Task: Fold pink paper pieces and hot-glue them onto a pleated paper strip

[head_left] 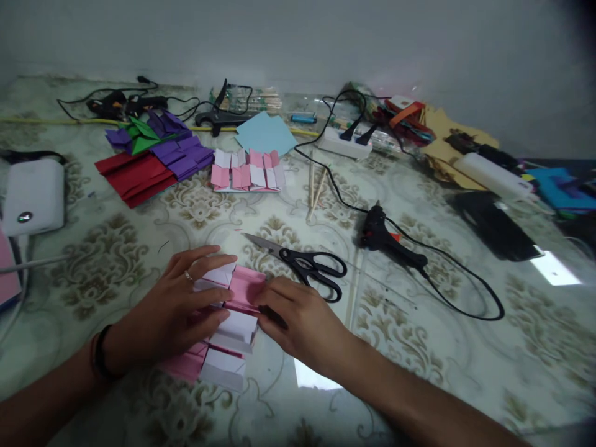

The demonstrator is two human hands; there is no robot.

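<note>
A folded paper piece in pink and white squares (231,331) lies on the patterned table (261,410). Across its left side rests my left hand (177,307), with a ring and spread fingers. My right hand (298,310) has its fingers pinched on the right edge of a pink square; the fingertips are partly hidden. Black-handled scissors (307,264) lie just beyond my right hand, with the tips pointing up and left. A similar pink and white folded piece (248,171) sits farther back.
At the right is a black glue gun (391,239) with a looping cord, near a black phone (496,223). Red folded paper (137,177), purple paper (181,155), blue sheets (265,133) and a power strip (344,143) lie at the back. A white power bank (35,195) is at the left.
</note>
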